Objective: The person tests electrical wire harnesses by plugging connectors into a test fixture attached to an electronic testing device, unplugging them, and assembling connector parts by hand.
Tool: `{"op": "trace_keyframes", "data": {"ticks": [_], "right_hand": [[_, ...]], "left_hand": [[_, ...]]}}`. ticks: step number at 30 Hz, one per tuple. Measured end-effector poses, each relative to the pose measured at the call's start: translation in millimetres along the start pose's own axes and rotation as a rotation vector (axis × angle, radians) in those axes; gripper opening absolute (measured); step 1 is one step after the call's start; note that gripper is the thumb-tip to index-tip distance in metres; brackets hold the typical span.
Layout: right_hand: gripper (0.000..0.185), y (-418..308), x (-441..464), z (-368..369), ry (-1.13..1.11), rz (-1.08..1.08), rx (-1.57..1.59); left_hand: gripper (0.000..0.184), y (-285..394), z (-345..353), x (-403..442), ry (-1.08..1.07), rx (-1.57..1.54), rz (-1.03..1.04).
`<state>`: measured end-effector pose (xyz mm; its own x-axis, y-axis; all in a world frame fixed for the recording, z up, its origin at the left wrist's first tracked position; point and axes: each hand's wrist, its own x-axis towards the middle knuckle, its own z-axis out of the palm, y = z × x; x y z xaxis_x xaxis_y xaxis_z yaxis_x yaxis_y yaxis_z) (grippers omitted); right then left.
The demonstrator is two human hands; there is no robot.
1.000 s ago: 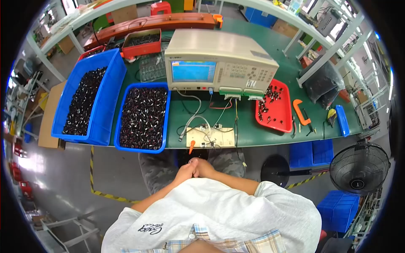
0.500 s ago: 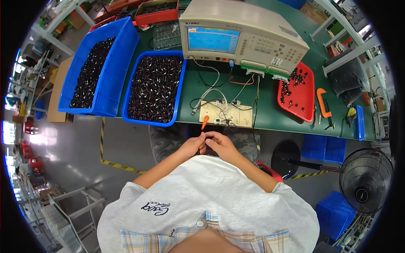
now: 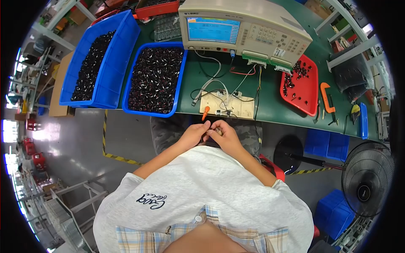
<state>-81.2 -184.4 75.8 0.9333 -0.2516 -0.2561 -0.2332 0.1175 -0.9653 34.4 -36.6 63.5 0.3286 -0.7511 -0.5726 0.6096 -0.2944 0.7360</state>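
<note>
Meeting just in front of the worktop [image 3: 271,101], the left hand [image 3: 194,135] and right hand [image 3: 226,137] angle inward above the lap, both forearms slanting in from the sides. The left has its fingers curled, the thumb side turned up; the right arches its index finger in a half-closed curve. Whether either grips a small part cannot be told. Just beyond the left fingertips, the orange piece [image 3: 206,112] lies at the near left of the pale board [image 3: 207,101], between the blue tray [image 3: 184,78] and red tray [image 3: 298,100], in front of the instrument [image 3: 258,36].
</note>
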Motion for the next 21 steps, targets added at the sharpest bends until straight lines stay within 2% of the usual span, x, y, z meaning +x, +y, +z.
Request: {"op": "trace_keyframes", "data": {"ticks": [2,5,6,9,10,13,16,21], "right_hand": [[0.023,0.7,1.7,1.3,0.161,-0.061,-0.193],[0.025,-6.7,0.1,2.8,0.197,-0.075,-0.288],[0.025,-19.4,-2.6,2.6,0.168,-0.002,-0.363],[0.026,-8.8,-3.8,0.3,0.134,-0.129,-0.216],[0.038,-3.2,-1.5,-4.7,0.036,-0.116,-0.129],[0.049,-10.9,-6.8,-5.8,-0.023,-0.081,-0.059],[0.055,-5.1,-2.9,-4.2,-0.075,-0.186,-0.149],[0.053,-14.6,-2.9,-6.6,-0.111,-0.143,-0.217]], "left_hand": [[0.042,1.9,-0.5,-1.5,0.017,-0.060,0.025],[0.032,0.9,1.1,-4.2,0.028,-0.149,0.046],[0.031,-0.2,1.1,-4.3,0.027,-0.185,0.040],[0.028,1.8,2.2,-7.2,0.039,-0.294,0.019],[0.027,2.8,2.0,-8.2,0.037,-0.327,0.018],[0.026,3.6,0.1,-10.2,0.032,-0.340,0.025],[0.026,4.9,1.0,-10.7,0.030,-0.333,0.036],[0.027,9.3,-5.5,-10.4,0.035,-0.291,0.054]]}}
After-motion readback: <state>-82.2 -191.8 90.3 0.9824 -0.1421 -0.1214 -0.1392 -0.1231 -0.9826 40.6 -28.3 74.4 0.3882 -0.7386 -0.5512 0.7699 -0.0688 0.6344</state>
